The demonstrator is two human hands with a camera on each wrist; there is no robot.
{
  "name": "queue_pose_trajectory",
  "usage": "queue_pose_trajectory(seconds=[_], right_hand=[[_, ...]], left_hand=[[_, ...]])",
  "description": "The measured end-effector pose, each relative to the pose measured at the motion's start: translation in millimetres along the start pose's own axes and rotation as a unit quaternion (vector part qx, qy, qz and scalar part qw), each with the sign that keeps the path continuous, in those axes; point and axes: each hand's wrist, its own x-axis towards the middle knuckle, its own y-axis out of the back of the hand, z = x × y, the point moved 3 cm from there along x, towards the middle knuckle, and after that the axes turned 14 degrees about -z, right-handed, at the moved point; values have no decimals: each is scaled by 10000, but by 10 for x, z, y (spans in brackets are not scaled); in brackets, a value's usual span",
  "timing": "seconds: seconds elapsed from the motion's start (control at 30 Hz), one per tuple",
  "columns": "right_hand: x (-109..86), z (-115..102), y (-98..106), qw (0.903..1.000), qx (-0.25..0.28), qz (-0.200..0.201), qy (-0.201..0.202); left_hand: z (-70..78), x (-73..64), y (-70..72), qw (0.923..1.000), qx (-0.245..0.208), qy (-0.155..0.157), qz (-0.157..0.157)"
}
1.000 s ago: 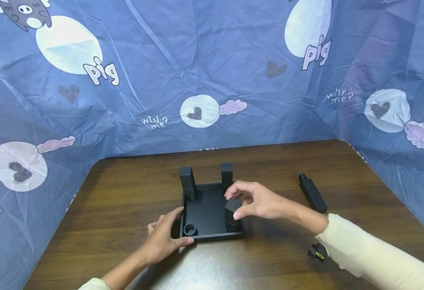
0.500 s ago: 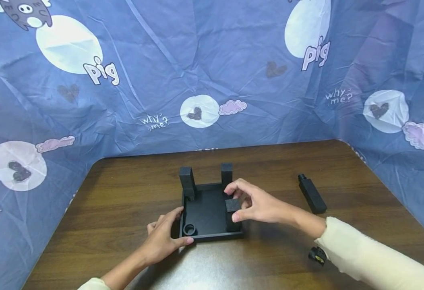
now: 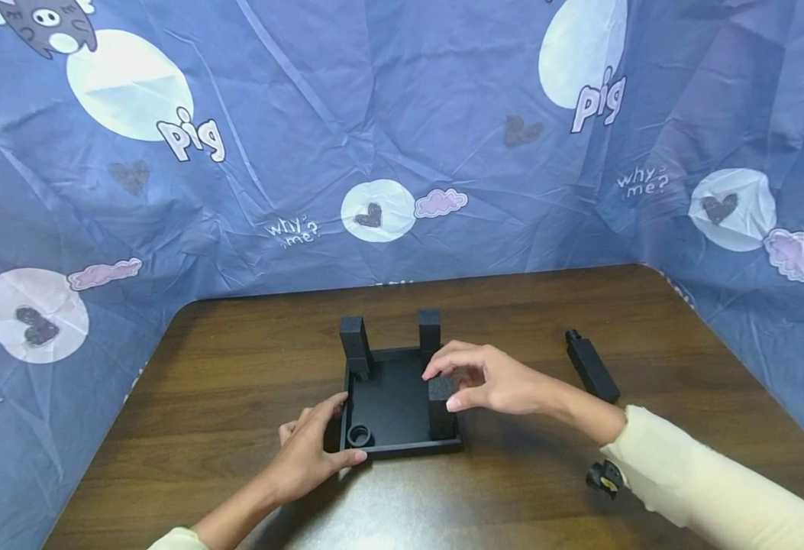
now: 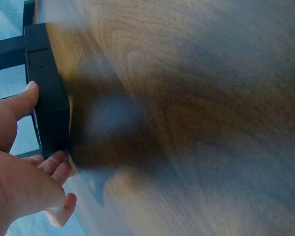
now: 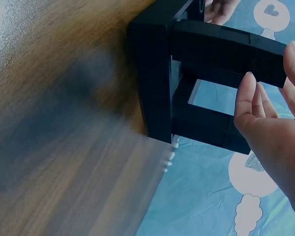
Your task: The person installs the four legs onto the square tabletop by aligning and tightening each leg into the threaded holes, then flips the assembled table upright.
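Note:
A black square panel (image 3: 389, 405) with a raised rim lies on the wooden table, like a small tabletop turned over. Black square legs stand up at its back left (image 3: 355, 340), back right (image 3: 430, 328) and front right (image 3: 440, 409) corners. A round threaded socket (image 3: 359, 436) shows at the front left corner. My left hand (image 3: 308, 454) grips that corner, thumb on the front edge and fingers along the left side. My right hand (image 3: 501, 380) holds the front right leg near its top between thumb and fingers, as the right wrist view also shows (image 5: 273, 125).
Another black leg (image 3: 592, 368) with a threaded end lies on the table (image 3: 250, 344) to the right. A small black device (image 3: 604, 478) sits at the right sleeve. Blue printed cloth (image 3: 388, 137) hangs behind and at both sides.
The front right leg has turned and stands straighter than a second ago. The right fingers have shifted around its top. The left hand and panel stay in place.

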Motion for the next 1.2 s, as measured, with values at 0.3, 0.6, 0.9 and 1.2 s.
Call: queue_pose_trajectory(seconds=[0.3, 0.6, 0.9, 1.2], right_hand=[[6, 8, -26, 9996, 253, 104, -24], [-7, 8, -21, 9997, 168, 100, -151], [-131, -29, 90, 9990, -347, 97, -269], [-419, 58, 214, 9939, -896, 369, -518]], left_hand=[[18, -16, 2, 10000, 38, -18, 32], [15, -10, 2, 10000, 32, -18, 16], [6, 4, -5, 10000, 3, 3, -48], [5, 7, -4, 10000, 36, 48, -39]])
